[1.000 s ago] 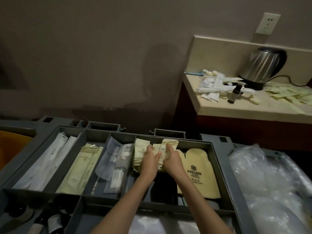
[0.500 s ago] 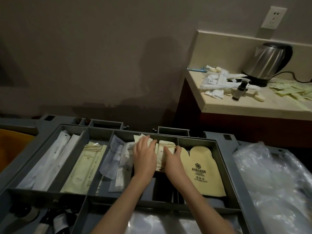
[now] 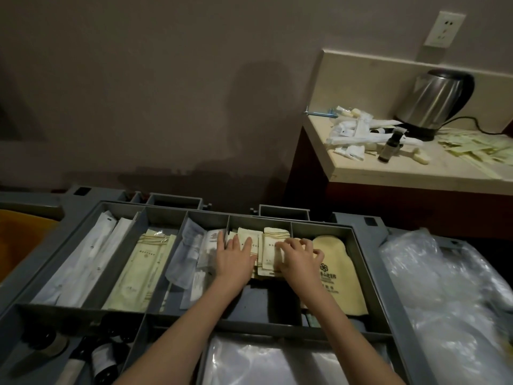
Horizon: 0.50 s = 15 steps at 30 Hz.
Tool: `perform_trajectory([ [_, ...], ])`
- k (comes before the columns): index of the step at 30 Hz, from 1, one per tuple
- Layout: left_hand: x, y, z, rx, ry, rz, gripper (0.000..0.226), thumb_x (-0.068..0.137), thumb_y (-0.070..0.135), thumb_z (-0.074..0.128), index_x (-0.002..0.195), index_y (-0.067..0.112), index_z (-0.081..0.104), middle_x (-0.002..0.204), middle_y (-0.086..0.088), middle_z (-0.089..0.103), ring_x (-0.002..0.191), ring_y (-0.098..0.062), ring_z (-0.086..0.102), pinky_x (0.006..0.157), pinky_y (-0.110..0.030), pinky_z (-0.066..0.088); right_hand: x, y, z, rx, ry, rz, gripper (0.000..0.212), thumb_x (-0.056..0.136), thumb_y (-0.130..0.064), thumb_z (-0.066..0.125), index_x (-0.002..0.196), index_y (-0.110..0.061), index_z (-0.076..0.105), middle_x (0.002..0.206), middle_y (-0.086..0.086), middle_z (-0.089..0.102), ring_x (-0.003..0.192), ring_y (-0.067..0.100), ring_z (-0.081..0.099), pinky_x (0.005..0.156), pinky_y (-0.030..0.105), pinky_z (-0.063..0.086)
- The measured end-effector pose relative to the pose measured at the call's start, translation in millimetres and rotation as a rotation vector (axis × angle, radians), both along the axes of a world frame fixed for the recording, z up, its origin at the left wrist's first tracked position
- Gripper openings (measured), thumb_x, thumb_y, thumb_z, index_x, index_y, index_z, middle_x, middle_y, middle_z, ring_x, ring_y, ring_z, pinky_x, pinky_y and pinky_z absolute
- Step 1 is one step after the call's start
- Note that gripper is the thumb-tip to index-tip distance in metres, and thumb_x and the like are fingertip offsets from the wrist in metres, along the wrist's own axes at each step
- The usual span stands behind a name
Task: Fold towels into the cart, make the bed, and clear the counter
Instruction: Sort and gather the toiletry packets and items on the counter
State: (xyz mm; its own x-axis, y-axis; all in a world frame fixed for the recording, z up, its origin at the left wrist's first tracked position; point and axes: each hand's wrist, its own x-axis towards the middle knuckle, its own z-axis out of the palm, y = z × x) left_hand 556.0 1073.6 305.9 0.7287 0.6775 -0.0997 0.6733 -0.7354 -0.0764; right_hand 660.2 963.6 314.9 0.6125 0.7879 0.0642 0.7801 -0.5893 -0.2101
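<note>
A grey cart tray (image 3: pixel 369 276) with several compartments lies below me. In a middle compartment sits a pile of small cream sachets (image 3: pixel 270 245). My left hand (image 3: pixel 236 257) lies flat on the left part of the pile, fingers straight. My right hand (image 3: pixel 301 255) rests on the right part with fingertips curled down onto the sachets. A cream mitt-shaped packet (image 3: pixel 340 262) lies just right of it. On the counter (image 3: pixel 388 173) at the upper right are white wrapped amenities (image 3: pixel 352 134), a small dark bottle (image 3: pixel 388 145) and pale green packets (image 3: pixel 477 148).
A steel kettle (image 3: pixel 435 101) with a cord stands at the counter's back, under a wall socket (image 3: pixel 444 29). Other tray compartments hold long white packets (image 3: pixel 83 262), cream packets (image 3: pixel 144 270) and clear packets (image 3: pixel 186 254). Clear plastic bags (image 3: pixel 449 295) fill the cart's right side. Dark bottles (image 3: pixel 102 359) lie bottom left.
Both hands have lowered the sachets into the compartment and spread apart: the left hand flattened on the pile, the right slid rightward toward the mitt packet.
</note>
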Motion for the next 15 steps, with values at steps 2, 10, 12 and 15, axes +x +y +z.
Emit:
perform_trajectory([
  [2, 1.5, -0.7, 0.9, -0.011, 0.043, 0.0, 0.056, 0.102, 0.045, 0.016, 0.152, 0.023, 0.007, 0.159, -0.011, 0.006, 0.147, -0.027, 0.002, 0.11, -0.057, -0.015, 1.4, -2.1, -3.9, -0.006, 0.041, 0.013, 0.044, 0.089, -0.035, 0.059, 0.132, -0.037, 0.046, 0.146, -0.01, 0.037, 0.138, 0.023, 0.018, 0.109, 0.047, 0.013],
  [10, -3.1, -4.2, 15.3, -0.037, -0.205, 0.024, 0.055, 0.098, 0.03, 0.043, 0.148, 0.019, 0.024, 0.157, -0.007, 0.016, 0.146, -0.028, 0.003, 0.115, -0.052, -0.004, 6.0, -3.2, 2.9, -0.014, 0.102, 0.06, 0.051, 0.092, -0.037, 0.056, 0.139, -0.036, 0.037, 0.151, -0.008, 0.03, 0.141, 0.022, 0.014, 0.112, 0.05, 0.011],
  [12, 3.2, -9.1, 22.9, -0.034, -0.255, 0.024, 0.051, 0.097, 0.023, 0.042, 0.146, 0.02, 0.028, 0.155, -0.008, 0.023, 0.146, -0.027, 0.006, 0.116, -0.05, -0.003, 10.2, -9.4, 9.3, -0.014, 0.095, 0.069, 0.051, 0.095, -0.037, 0.051, 0.142, -0.034, 0.033, 0.153, -0.006, 0.026, 0.143, 0.021, 0.013, 0.113, 0.051, 0.011],
  [15, 19.6, -24.9, 41.1, -0.022, -0.316, 0.004, 0.047, 0.097, 0.02, 0.04, 0.144, 0.02, 0.033, 0.15, -0.007, 0.032, 0.144, -0.028, 0.014, 0.117, -0.049, 0.001, 22.0, -27.3, 20.9, -0.027, 0.071, 0.063, 0.049, 0.097, -0.037, 0.046, 0.144, -0.032, 0.031, 0.155, -0.004, 0.023, 0.145, 0.02, 0.011, 0.114, 0.053, 0.008],
])
